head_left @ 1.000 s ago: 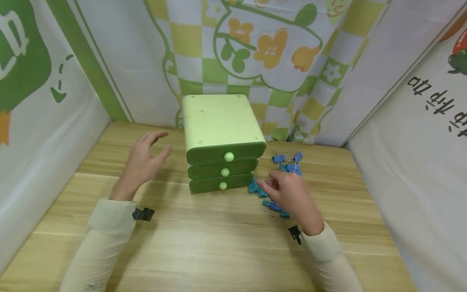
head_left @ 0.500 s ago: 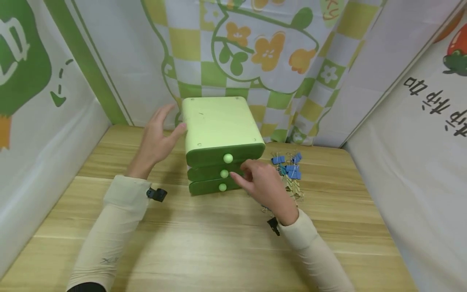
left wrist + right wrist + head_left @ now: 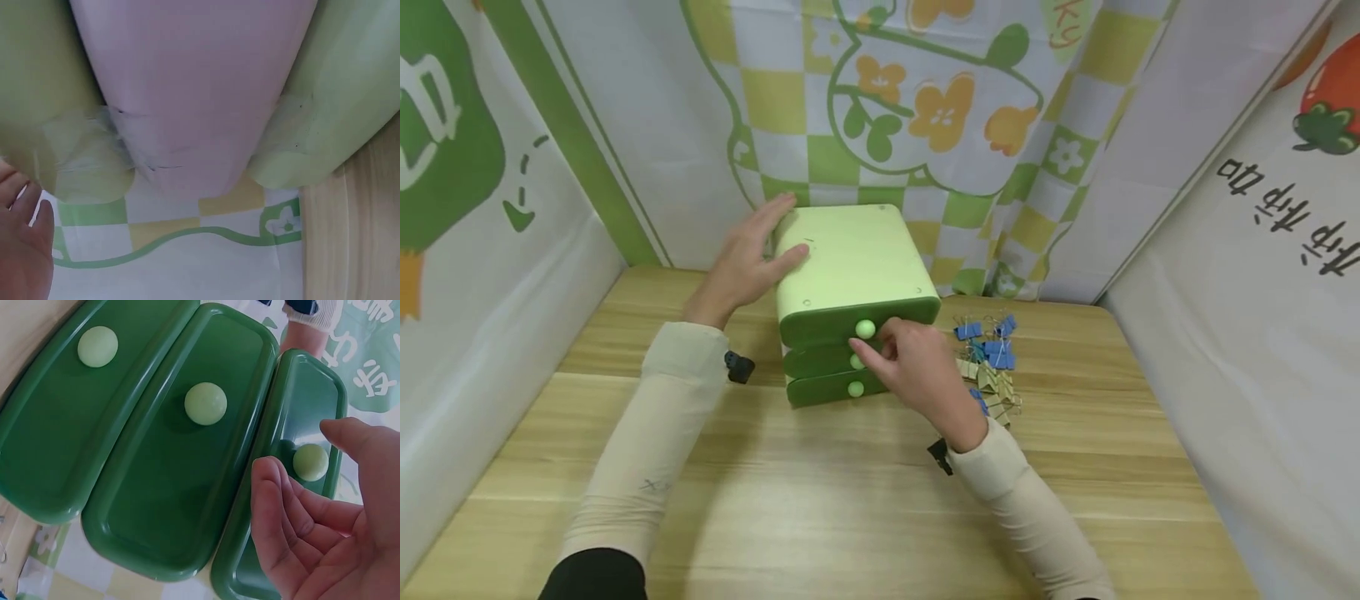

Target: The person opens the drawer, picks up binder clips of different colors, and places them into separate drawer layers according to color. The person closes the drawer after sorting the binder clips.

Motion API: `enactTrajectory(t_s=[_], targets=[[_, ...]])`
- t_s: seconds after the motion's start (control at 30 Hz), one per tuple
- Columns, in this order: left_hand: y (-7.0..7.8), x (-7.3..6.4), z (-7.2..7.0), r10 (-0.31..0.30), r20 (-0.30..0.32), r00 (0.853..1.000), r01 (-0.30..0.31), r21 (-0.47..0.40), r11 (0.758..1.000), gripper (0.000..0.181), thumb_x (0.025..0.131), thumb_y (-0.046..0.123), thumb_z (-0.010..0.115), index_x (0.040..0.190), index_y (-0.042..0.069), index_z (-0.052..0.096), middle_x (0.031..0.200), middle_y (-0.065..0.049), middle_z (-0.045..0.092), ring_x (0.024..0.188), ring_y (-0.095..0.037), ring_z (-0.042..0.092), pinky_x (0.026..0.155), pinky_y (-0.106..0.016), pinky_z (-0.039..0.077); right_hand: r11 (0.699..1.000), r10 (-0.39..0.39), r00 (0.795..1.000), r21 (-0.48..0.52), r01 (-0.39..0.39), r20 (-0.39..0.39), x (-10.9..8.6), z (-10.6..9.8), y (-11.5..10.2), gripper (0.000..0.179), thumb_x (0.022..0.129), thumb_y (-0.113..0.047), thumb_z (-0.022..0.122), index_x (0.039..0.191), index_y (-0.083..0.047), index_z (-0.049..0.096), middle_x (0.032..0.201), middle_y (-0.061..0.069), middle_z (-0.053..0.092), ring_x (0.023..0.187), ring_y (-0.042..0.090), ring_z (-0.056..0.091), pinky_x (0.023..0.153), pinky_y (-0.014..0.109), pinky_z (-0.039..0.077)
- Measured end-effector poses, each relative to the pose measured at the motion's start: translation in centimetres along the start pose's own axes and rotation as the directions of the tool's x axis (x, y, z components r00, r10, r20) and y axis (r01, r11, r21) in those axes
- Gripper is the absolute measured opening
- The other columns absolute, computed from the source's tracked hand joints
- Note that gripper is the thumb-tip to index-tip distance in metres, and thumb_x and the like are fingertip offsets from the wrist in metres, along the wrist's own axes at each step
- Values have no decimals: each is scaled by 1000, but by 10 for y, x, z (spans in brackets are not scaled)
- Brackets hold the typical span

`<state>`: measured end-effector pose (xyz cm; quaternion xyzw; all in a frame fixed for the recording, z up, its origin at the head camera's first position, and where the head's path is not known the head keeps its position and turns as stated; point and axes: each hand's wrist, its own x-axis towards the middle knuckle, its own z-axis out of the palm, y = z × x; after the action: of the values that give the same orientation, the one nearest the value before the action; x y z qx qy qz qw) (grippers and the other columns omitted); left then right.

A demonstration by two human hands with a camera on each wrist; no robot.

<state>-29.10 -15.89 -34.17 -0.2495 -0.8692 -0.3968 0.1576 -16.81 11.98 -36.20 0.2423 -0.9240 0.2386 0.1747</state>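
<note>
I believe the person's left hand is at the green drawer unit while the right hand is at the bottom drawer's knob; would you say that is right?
Not the bottom one: the right hand is at the top drawer's knob, as the right wrist view shows; the left hand is indeed at the green drawer unit.

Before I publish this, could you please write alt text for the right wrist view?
A right hand's grip, not closed, straddles the pale knob on the rightmost of three green drawers; contact is unclear. The other two have similar knobs.
</note>
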Motion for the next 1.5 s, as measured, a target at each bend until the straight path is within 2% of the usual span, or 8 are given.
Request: enactTrajectory(t_s=[0.1,0.23,0.4,0.6,0.7,0.87,1.17,1.5], targets=[[-5,3,2,14,33,999,-14,6,1000,80,101,51,59,166,13,33,176,-5,26,164,-30,22,131,-64,16,1000,0,1000,14,0,0,3,4,-1,39,103,-44,68,83,-11,69,63,-5,59,51,6,47,52,22,42],[-11,3,3,30,46,998,-31,12,999,78,102,49,56,166,11,33,176,-7,26,165,-30,20,132,-63,15,1000,-7,1000,24,8,-14,6,8,-2,42,103,-44,67,75,-14,62,58,-6,53,47,6,42,48,21,37],[-12,4,4,56,73,996,-61,68,996,76,104,52,50,165,9,33,175,-9,27,165,-30,19,132,-62,14,999,-4,999,37,6,-36,7,11,-3,46,104,-42,67,68,-16,56,54,-6,48,44,5,37,46,21,31],[-7,7,1,51,115,992,-65,117,991,78,105,53,49,166,7,31,175,-12,27,165,-33,18,133,-60,13,999,-5,997,49,9,-78,8,13,-4,40,105,-34,67,73,-11,67,53,-5,52,43,4,38,44,19,31],[-5,8,-1,36,130,991,-52,119,991,78,105,51,50,166,6,31,175,-13,26,165,-33,18,133,-59,13,999,-11,996,49,16,-89,8,13,-5,40,105,-32,67,72,-10,67,53,-4,53,43,5,38,44,19,31],[-6,9,-2,24,130,991,-39,114,993,78,104,49,51,165,6,32,175,-13,28,165,-34,19,133,-60,14,999,-25,994,39,29,-105,8,13,-5,41,104,-30,68,67,-12,63,51,-4,48,43,5,36,44,20,30],[-7,11,-3,9,133,991,-23,105,994,77,104,51,50,166,8,31,174,-14,28,164,-35,19,132,-63,13,998,-54,990,17,57,-132,2,11,-7,39,101,-27,70,66,-11,66,52,-4,54,44,5,42,44,19,35],[-8,11,-1,7,124,992,-18,92,996,77,104,50,52,166,9,32,175,-12,28,164,-34,19,133,-62,13,996,-86,986,7,88,-142,-14,5,-11,40,98,-24,69,61,-15,60,50,-7,49,44,2,36,44,17,28]])
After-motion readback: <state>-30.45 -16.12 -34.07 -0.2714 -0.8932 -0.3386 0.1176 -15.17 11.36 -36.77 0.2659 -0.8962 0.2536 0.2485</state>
